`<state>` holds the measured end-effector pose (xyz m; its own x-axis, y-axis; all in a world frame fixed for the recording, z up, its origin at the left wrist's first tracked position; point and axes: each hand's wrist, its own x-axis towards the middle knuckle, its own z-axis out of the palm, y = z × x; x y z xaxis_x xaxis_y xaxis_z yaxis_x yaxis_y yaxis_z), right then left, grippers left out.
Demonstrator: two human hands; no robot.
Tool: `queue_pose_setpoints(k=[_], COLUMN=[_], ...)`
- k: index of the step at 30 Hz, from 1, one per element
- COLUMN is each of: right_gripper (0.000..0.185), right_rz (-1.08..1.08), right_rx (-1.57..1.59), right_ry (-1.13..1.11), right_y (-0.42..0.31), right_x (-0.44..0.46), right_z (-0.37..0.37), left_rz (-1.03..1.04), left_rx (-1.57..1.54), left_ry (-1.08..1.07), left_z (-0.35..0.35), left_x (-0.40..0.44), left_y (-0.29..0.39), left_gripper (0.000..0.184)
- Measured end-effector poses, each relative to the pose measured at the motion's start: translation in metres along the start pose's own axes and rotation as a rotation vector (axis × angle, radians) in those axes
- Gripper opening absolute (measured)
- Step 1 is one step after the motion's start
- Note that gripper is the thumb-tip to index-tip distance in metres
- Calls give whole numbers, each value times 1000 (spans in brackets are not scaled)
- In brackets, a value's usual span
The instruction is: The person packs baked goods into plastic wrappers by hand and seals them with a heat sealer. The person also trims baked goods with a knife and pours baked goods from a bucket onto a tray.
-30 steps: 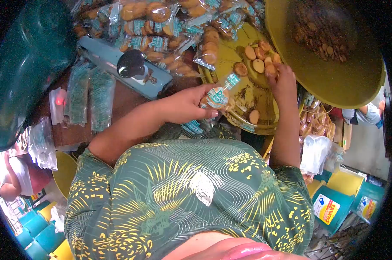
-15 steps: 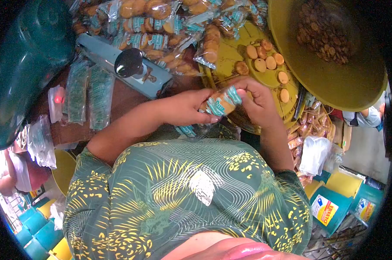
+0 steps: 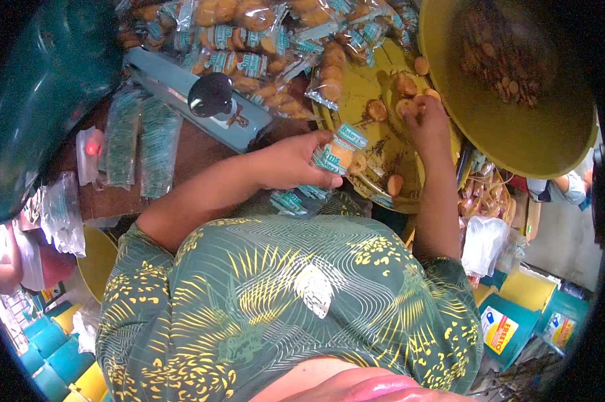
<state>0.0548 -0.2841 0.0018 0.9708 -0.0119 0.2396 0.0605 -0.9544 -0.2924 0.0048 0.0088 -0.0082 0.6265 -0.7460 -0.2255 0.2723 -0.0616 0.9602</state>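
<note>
My left hand (image 3: 299,161) is closed round a clear printed packet (image 3: 337,153) with round biscuits inside. Over the yellow tray (image 3: 376,157), my right hand (image 3: 426,117) has its fingers pinched on biscuits (image 3: 428,95) near the tray's right side. Other loose biscuits lie beside those fingers, one (image 3: 376,110) at the middle of the tray and one (image 3: 395,184) near its lower rim. A filled packet (image 3: 332,72) rests at the tray's upper left edge.
A blue sealer with a black knob (image 3: 210,95) lies left of the tray. Filled packets (image 3: 235,38) are heaped behind it, and printed empty bags (image 3: 159,149) lie left. A yellow basin (image 3: 557,127) holds many biscuits at the upper right. A person's arm (image 3: 6,264) shows far left.
My right hand came to the packet's mouth, then moved back up and right to the biscuits on the tray. My left hand has kept the packet near the same place.
</note>
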Motion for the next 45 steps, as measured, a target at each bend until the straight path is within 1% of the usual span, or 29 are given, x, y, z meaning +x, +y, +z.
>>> queue_pose_setpoints(k=[2, 3, 5, 6, 8, 9, 12, 14, 15, 17, 18, 20, 21, 23, 24, 27, 29, 30, 33, 35, 36, 38, 39, 41, 42, 45], right_gripper=[18, 18, 19, 20, 21, 22, 24, 23, 22, 20, 19, 18, 17, 17, 17, 21, 22, 23, 22, 22, 22, 21, 20, 21, 22, 25], right_rz=[12, 21, 3, -2, -165, -249, -408, -479, -514, -498, -490, -363, -298, -162, -95, -225, -220, -222, -226, -171, -139, -329, -423, -487, -521, -525], right_rx=[205, 306, 715, 919, 865, 834, 719, 683, 664, 557, 502, 642, 711, 602, 546, -106, -99, -94, 315, 629, 783, 725, 692, 643, 618, 623], right_ry=[-97, -142, -179, -194, -416, -526, -343, -168, -83, -127, -147, -196, -221, -149, -111, 117, 34, -8, 1, -220, -328, -462, -528, -378, -304, -165], right_y=[3, 5, -22, -36, -51, -57, -70, -87, -94, -97, -97, -95, -93, -78, -67, -34, -30, -31, -31, -49, -59, -71, -75, -82, -86, -99], right_x=[-2, -4, -17, -25, -36, -38, -35, -35, -36, -41, -42, -39, -37, -16, -3, 35, 36, 36, 25, 6, -2, -10, -13, -15, -16, -26], right_z=[1, 0, -9, -13, -14, -14, -9, -24, -29, -24, -22, -19, -18, -9, -3, 13, 8, 5, 5, -11, -20, -32, -35, -36, -37, -36], left_rz=[55, 63, 74, 78, 91, 82, 52, 32, 40, 55, 8, -85, -62, -17, -5, 32, 56, 70, 88, 108, 113, 126, 137, 159, 154, 180], left_rx=[-8, 10, 48, 105, 224, 199, 152, 160, 156, 148, 32, -200, -227, -282, -262, -193, -134, -87, 28, 91, 105, 137, 177, 255, 247, 241], left_ry=[-6, -17, -49, -32, 2, 1, 30, 83, 101, 133, 93, 14, 2, -19, -4, 31, 48, 68, 113, 125, 112, 84, 85, 88, 105, 173], left_z=[2, 1, -1, 0, 0, 1, 4, 2, 0, -2, 0, 3, 2, 2, 3, 5, 4, 1, 0, -2, -2, -2, -1, 3, 3, 1], left_x=[2, 4, 10, 10, 11, 10, 6, 6, 6, 7, 6, 4, 5, 6, 6, 3, 3, 4, 1, 2, 3, 4, 3, -1, -2, -9], left_y=[-6, -10, -18, -17, -14, -11, -3, 0, -2, -7, -4, 4, 2, -6, -5, -2, -4, -6, -11, -10, -10, -8, -6, -2, -2, 4], left_gripper=[53, 54, 56, 57, 59, 60, 65, 72, 71, 69, 69, 68, 69, 70, 70, 71, 72, 69, 62, 61, 66, 76, 76, 75, 75, 74])
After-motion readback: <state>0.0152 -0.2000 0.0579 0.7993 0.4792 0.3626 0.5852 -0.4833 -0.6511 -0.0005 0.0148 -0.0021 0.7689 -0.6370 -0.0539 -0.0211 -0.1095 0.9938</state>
